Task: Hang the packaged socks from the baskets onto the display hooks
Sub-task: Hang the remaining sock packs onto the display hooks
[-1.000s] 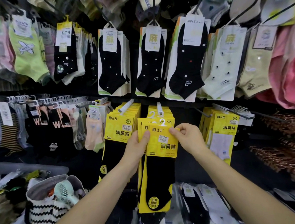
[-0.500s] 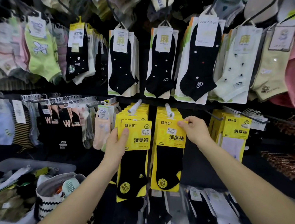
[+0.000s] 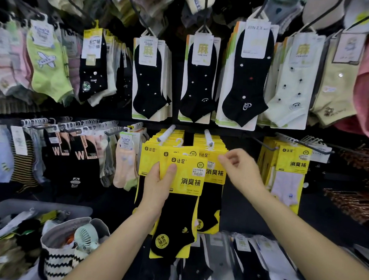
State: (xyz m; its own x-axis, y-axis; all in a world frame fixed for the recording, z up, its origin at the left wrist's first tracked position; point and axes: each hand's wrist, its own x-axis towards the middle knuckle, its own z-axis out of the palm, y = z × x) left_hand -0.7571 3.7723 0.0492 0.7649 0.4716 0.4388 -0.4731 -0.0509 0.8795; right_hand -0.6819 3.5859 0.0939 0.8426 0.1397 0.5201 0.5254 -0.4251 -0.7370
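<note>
My left hand (image 3: 158, 186) grips a small stack of yellow-carded black sock packs (image 3: 185, 176) by the left edge, held in front of two white display hooks (image 3: 166, 132) that are loaded with the same yellow packs. The right-hand hook (image 3: 208, 137) carries a pack (image 3: 216, 173) hanging at its tip. My right hand (image 3: 238, 167) hovers beside that pack's top corner, fingers loosely curled, holding nothing that I can see. The white hanger loop of one held pack (image 3: 180, 142) sticks up near the left hook.
A grey basket (image 3: 39, 207) with loose sock packs sits low at the left, a striped bag with a small fan (image 3: 84, 238) in front of it. Other sock displays fill the wall above and on both sides. Bare metal hooks (image 3: 306, 143) jut out at right.
My right hand has let go of the pack now hanging on the right hook and pulled slightly back. My left hand has shifted its stack rightward toward the centre, between the two hooks.
</note>
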